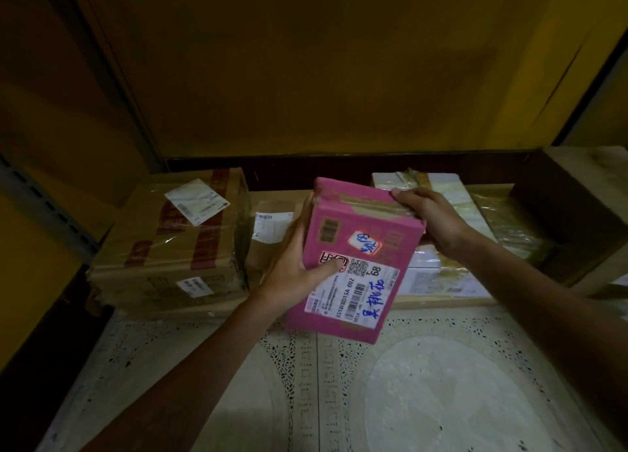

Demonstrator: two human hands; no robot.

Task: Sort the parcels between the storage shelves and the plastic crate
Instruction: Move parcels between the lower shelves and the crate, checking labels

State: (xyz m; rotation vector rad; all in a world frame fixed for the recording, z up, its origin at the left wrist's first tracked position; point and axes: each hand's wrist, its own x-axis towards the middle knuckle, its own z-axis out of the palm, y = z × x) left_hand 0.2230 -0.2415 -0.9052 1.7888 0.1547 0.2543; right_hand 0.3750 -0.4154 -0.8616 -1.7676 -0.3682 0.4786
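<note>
A pink parcel box [360, 244] with a white shipping label and blue handwriting is held up in the middle of the view, above the floor in front of a low shelf. My left hand [299, 265] grips its left side, thumb pressed on the front face near the label. My right hand [424, 214] grips its top right corner, fingers curled over the taped top edge. Behind it, parcels sit on the low shelf: a large taped brown carton [170, 244] on the left, a smaller brown box [268, 234] partly hidden by the pink box, and taped white parcels [441, 193] on the right.
A brown open carton [571, 214] stands at the far right. A grey perforated shelf upright [44, 207] runs along the left. A yellow back panel [339, 78] rises behind the parcels. Pale patterned floor tiles [407, 383] lie below my arms.
</note>
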